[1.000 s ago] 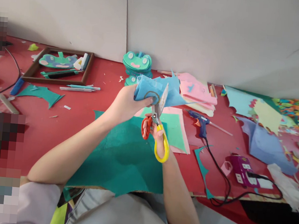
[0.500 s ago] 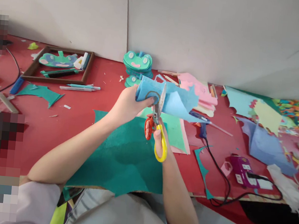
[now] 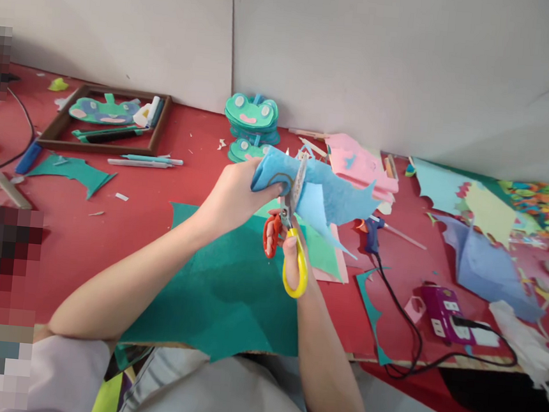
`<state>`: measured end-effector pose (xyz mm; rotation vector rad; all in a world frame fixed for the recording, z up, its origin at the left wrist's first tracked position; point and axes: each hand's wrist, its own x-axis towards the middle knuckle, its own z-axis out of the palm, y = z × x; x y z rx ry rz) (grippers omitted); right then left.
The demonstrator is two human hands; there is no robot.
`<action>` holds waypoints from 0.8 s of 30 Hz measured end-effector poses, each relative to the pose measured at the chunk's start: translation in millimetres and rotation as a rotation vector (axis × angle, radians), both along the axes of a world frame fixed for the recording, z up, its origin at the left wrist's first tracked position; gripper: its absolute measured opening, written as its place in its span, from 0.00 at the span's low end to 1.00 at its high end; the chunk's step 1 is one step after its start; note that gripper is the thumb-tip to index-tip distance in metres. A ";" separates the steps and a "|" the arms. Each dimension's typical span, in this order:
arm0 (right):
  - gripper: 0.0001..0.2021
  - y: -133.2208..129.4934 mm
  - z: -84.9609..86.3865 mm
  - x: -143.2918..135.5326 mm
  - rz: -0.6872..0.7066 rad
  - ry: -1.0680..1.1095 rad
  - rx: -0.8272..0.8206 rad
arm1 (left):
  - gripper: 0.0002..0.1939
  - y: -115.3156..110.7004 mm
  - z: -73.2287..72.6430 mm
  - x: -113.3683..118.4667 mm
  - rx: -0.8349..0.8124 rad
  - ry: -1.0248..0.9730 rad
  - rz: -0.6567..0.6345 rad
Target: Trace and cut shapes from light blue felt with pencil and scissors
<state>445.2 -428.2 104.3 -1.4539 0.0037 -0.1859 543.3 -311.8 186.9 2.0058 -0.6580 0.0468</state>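
My left hand (image 3: 242, 190) pinches a folded piece of blue felt (image 3: 338, 189) at its left end, the thumb beside a dark curved line drawn on it. My right hand (image 3: 288, 242) holds scissors (image 3: 300, 269) with one yellow and one red handle, fingers through the loops. The blades point up and lie across the felt just right of my left thumb. To the right of the blades the felt hangs loose with jagged edges and a pointed flap. A large dark green felt sheet (image 3: 228, 292) lies beneath my hands.
Stacked green frog faces (image 3: 251, 115) stand by the wall. A brown frame (image 3: 50, 132) with pens is at the left. Right of the felt are a glue gun (image 3: 372, 232), a purple power socket (image 3: 447, 314) with a black cable, and pink felt (image 3: 356, 155).
The loose part of the blue felt has swung and its flap now hangs lower, uncovering the glue gun. My left hand has shifted slightly right. The scissors stay nearly in place.
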 end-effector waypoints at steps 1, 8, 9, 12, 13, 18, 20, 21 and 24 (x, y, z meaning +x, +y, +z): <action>0.29 -0.4 -0.4 0.2 0.000 -0.001 0.002 | 0.02 0.1 -0.1 -0.1 0.004 0.007 -0.003; 0.31 -1.5 -0.2 -0.7 -0.009 0.005 -0.031 | 0.03 1.9 0.3 2.8 0.016 0.055 -0.008; 0.30 -1.5 -0.7 -0.9 -0.015 0.005 -0.033 | 0.03 2.0 0.5 2.9 0.017 0.061 -0.009; 0.29 -2.4 -2.6 -1.6 -0.018 -0.008 -0.058 | 0.03 2.4 1.5 2.7 0.019 0.063 -0.016; 0.29 -2.9 -3.0 -1.9 -0.017 -0.012 -0.071 | 0.03 2.6 1.9 2.6 0.022 0.061 -0.019; 0.28 -4.3 0.4 -3.5 -0.039 -0.007 -0.141 | 0.03 3.0 4.4 1.9 0.029 0.075 -0.035; 0.28 -4.4 2.4 -4.0 -0.046 -0.010 -0.163 | 0.03 2.9 5.1 1.5 0.015 0.091 -0.049; 0.28 -4.5 2.9 -4.1 -0.044 -0.013 -0.171 | 0.03 2.7 5.3 1.3 0.008 0.101 -0.057; 0.27 -5.0 1.7 -3.9 -0.038 -0.022 -0.187 | 0.04 2.2 5.0 0.9 -0.017 0.122 -0.067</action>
